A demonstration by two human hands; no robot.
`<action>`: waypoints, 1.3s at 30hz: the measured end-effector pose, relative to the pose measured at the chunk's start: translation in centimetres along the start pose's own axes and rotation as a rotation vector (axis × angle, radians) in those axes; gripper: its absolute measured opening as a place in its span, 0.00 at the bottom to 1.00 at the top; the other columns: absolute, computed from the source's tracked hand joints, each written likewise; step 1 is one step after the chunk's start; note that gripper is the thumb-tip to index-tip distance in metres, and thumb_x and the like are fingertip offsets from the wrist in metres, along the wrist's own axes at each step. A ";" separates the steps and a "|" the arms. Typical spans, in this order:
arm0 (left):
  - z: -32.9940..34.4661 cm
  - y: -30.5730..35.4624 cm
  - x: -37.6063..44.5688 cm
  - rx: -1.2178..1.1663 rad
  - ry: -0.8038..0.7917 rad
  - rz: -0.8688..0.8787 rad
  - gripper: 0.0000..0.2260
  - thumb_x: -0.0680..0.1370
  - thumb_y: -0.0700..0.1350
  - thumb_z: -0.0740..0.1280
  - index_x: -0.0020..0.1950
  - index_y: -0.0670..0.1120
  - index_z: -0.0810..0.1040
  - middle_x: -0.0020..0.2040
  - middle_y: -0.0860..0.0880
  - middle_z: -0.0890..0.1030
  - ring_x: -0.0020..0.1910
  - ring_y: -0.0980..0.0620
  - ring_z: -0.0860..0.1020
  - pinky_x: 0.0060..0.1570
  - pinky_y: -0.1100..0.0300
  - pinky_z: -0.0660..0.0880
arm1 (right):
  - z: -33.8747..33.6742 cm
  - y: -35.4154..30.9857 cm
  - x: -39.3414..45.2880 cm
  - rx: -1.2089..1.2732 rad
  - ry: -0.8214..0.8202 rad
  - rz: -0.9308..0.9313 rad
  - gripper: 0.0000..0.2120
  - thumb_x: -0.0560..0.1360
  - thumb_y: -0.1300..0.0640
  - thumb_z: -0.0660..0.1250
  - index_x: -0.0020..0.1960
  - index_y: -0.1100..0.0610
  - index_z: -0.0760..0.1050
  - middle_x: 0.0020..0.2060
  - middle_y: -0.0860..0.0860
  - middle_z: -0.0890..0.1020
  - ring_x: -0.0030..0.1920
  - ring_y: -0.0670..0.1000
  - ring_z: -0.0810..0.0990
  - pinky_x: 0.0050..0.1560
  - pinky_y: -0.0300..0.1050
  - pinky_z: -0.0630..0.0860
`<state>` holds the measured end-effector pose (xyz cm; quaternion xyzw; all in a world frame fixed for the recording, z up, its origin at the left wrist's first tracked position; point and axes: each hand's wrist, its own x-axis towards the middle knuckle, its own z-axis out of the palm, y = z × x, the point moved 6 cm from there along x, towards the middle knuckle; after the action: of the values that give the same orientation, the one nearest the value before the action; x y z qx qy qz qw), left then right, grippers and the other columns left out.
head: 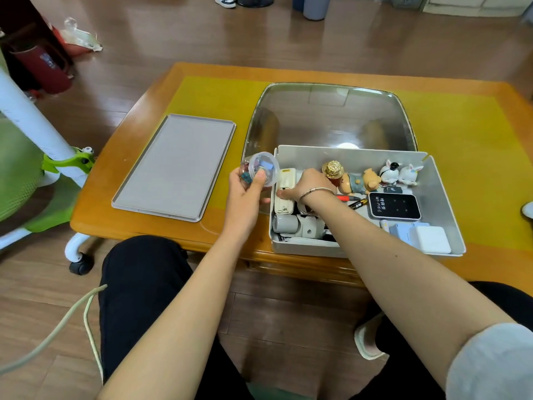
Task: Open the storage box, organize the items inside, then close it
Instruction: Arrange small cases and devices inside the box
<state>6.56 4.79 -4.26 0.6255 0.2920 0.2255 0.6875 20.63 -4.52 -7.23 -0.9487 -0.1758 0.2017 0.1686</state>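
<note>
The white storage box (445, 197) stands open on the table. Its grey lid (176, 166) lies flat to the left. My left hand (245, 192) grips a small clear round container (264, 172) with coloured bits inside, held just outside the box's left wall. My right hand (305, 187) reaches into the box's left part, fingertips on a white oblong device (284, 206). Inside the box lie a gold-capped bottle (333, 170), a bear figurine (360, 181), two rabbit figurines (399, 173), a black Wi-Fi device (394, 206), a battery (357, 203) and white chargers (429, 239).
A clear domed cover (328, 116) lies behind the box on the yellow mat (476, 157) of the wooden table (95, 215). A green and white chair (43, 168) stands at the left. A cable (57, 330) hangs by my left knee.
</note>
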 end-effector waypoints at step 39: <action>9.4 -1.5 -0.1 0.968 -0.403 -0.359 0.25 0.80 0.45 0.56 0.75 0.39 0.55 0.77 0.36 0.45 0.76 0.37 0.48 0.73 0.43 0.53 | -8.7 3.3 -0.6 0.365 0.255 -0.470 0.22 0.67 0.54 0.75 0.59 0.53 0.74 0.47 0.44 0.77 0.47 0.44 0.76 0.49 0.32 0.70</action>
<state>12.83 -2.31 -5.32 0.8411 0.3272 -0.1792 0.3916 24.83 -9.78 -0.86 -0.8538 -0.3286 0.0649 0.3985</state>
